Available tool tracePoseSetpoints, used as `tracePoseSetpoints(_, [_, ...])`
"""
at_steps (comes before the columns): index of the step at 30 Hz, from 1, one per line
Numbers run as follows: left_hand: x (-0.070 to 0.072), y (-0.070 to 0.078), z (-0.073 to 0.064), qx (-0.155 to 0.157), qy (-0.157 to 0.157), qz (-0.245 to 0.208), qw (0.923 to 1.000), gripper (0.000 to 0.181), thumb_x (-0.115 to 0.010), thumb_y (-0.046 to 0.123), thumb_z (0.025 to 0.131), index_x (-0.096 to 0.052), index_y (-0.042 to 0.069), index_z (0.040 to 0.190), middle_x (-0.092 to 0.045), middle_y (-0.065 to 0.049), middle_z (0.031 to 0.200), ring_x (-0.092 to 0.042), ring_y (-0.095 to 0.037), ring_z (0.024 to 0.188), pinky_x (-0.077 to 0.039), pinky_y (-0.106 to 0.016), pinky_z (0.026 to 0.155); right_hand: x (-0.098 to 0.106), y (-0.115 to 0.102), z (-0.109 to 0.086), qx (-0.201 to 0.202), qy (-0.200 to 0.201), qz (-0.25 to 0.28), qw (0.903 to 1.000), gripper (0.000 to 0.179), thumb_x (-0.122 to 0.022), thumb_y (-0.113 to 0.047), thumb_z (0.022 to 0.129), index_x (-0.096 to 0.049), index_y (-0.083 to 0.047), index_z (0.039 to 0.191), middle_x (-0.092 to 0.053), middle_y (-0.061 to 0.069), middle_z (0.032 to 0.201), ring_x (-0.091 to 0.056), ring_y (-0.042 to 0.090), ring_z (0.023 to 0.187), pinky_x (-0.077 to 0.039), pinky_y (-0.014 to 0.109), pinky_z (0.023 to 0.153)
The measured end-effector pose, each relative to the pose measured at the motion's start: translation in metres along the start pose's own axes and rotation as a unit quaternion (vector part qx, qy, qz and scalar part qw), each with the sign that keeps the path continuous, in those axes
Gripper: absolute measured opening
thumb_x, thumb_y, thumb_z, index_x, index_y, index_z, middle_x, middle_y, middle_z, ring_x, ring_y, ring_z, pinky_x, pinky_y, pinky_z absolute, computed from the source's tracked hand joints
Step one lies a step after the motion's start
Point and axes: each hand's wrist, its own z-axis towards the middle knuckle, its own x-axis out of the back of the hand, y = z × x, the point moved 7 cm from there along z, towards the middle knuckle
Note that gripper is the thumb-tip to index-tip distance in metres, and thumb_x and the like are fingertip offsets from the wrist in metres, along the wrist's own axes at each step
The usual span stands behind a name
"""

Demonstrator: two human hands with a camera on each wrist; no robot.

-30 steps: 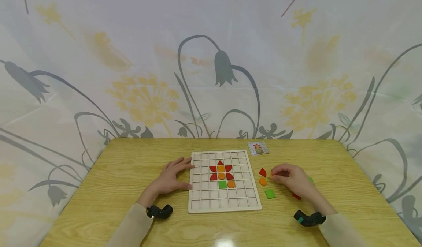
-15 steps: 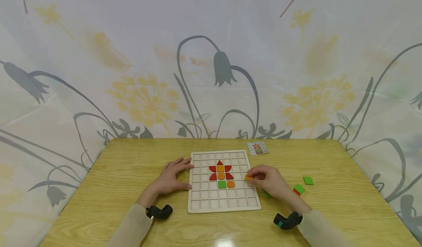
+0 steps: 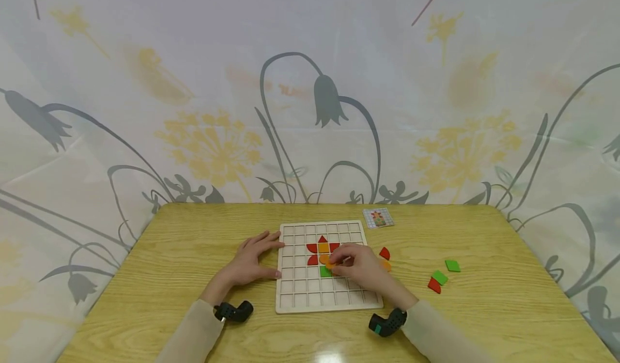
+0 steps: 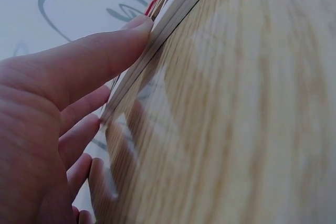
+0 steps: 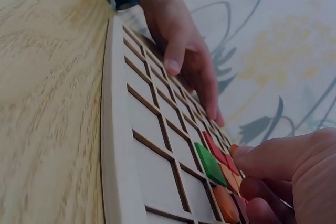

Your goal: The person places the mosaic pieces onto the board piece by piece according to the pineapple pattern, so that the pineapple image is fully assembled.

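A small orange piece (image 3: 330, 264) is pinched between the thumb and fingers of the right hand (image 3: 363, 269), over the gridded wooden board (image 3: 300, 287) and near its green square (image 3: 325, 272); whether the board is touched by it cannot be told. The board's left edge is touched by the left hand (image 3: 249, 261), its fingers spread wide. An orange square (image 3: 323, 248) is flanked by red pieces (image 3: 312, 259) in the grid. On the tabletop (image 3: 208, 223), green pieces (image 3: 452, 265) are scattered to the right. Beyond the board's far right corner, a card (image 3: 378, 218) is laid, printed with a gridded flower; finer print cannot be made out.
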Motion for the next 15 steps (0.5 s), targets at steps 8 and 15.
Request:
tracePoseSetpoints(8, [0.001, 0.001, -0.001, 0.0, 0.004, 0.001, 1.0, 0.067, -0.082, 0.039, 0.081, -0.059, 0.017, 0.141, -0.034, -0.003, 0.16, -0.016, -0.035, 0.15, -0.004, -0.065, 0.113, -0.02, -0.013, 0.01, 0.034, -0.018, -0.022, 0.999, 0.011, -0.078, -0.01, 0.086, -0.077, -0.018, 0.095, -0.07, -0.005, 0.104, -0.063, 0.012, 0.091, -0.052, 0.027, 0.075])
tracePoseSetpoints(15, [-0.001, 0.0, 0.0, 0.001, 0.003, 0.004, 1.0, 0.068, -0.081, 0.04, 0.081, -0.058, 0.017, 0.141, -0.034, -0.003, 0.16, -0.017, -0.035, 0.149, -0.005, -0.064, 0.114, -0.028, -0.018, 0.013, 0.038, -0.025, -0.074, 0.9963, 0.01, -0.08, -0.013, 0.086, -0.079, -0.021, 0.092, -0.072, -0.011, 0.102, -0.062, 0.013, 0.096, -0.05, 0.029, 0.077])
